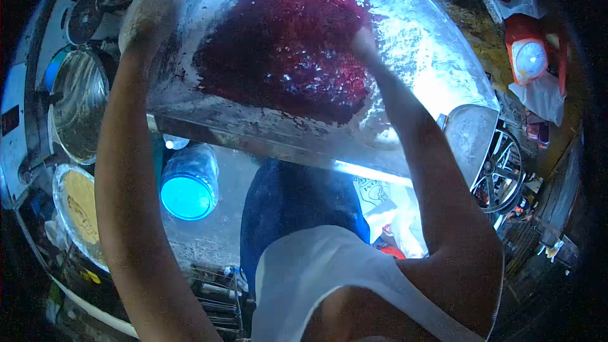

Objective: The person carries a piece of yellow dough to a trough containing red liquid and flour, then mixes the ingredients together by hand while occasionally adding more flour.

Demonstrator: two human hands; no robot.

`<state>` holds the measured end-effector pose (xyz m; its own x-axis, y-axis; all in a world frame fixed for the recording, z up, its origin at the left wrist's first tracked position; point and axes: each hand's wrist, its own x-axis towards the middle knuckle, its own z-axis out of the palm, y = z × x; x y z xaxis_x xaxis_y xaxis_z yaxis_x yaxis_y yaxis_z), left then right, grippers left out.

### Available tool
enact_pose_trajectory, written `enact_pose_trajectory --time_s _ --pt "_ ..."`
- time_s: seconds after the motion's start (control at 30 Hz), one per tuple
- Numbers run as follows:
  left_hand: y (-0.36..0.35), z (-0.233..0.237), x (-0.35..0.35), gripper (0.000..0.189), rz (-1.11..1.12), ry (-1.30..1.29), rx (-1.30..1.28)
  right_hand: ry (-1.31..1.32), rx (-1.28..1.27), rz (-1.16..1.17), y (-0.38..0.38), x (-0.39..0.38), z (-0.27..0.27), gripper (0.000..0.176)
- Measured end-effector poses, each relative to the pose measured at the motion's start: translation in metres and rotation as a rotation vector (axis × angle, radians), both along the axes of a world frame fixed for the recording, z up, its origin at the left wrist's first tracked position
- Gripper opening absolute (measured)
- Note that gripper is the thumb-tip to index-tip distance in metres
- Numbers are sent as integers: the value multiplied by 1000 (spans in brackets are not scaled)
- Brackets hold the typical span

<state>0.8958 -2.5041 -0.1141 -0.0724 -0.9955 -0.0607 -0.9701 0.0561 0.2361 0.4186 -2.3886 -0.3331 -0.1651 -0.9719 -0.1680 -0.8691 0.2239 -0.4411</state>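
Note:
A dark red, wet-looking mass (pixel 285 38) spreads over the metal worktable (pixel 405 19), with pale flecks on it and white powder around it. My right hand (pixel 364 44) is at the right edge of this mass, smeared by motion, so its fingers cannot be made out. At the table's upper left, my left hand (pixel 149 11) is coated in pale powder. It looks closed, with the fingers curled away from me; what they hold, if anything, is hidden.
A round metal pan (pixel 81 104) and a basin of yellowish powder (pixel 79 206) stand at left. Below the table is a clear container with a blue lid (pixel 189 197). A spoked wheel (pixel 497 171) and an orange-and-white object (pixel 529 57) are at right.

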Motion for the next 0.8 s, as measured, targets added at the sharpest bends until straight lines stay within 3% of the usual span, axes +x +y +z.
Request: enact_pose_trajectory --time_s 0.03,0.07,0.13,0.17,0.23,0.27,0.3,0.37,0.4,0.57,0.73,0.8 --pt "0 1 0 46 -10 -2 -11 -70 -6 -77 -13 -3 26 26" --pt "0 2 -1 46 -18 -2 -23 -11 -103 -28 -8 -1 30 27" --pt "3 0 0 46 -25 20 -48 66 18 140 1 -10 15 27" --pt "3 0 1 46 -27 41 -73 81 236 260 12 -22 -23 32" --pt "1 1 2 47 -24 28 -61 138 123 202 51 -16 -93 25" --pt "2 0 3 47 -27 17 -46 407 234 571 70 8 -104 19" --pt "3 1 4 47 -26 19 -41 442 193 664 90 25 -114 19" --pt "4 1 3 43 -46 26 -47 361 54 647 115 66 -122 21" --pt "-4 -17 7 43 -42 5 -167 318 0 636 117 87 -124 22" --pt "-4 -10 5 45 -35 -8 -98 126 -200 504 52 132 -97 28" --pt "-7 -12 10 46 -19 7 -123 128 -209 346 -29 52 -45 36" --pt "-17 -20 20 46 -108 -43 -75 186 -192 350 -39 8 -27 39"
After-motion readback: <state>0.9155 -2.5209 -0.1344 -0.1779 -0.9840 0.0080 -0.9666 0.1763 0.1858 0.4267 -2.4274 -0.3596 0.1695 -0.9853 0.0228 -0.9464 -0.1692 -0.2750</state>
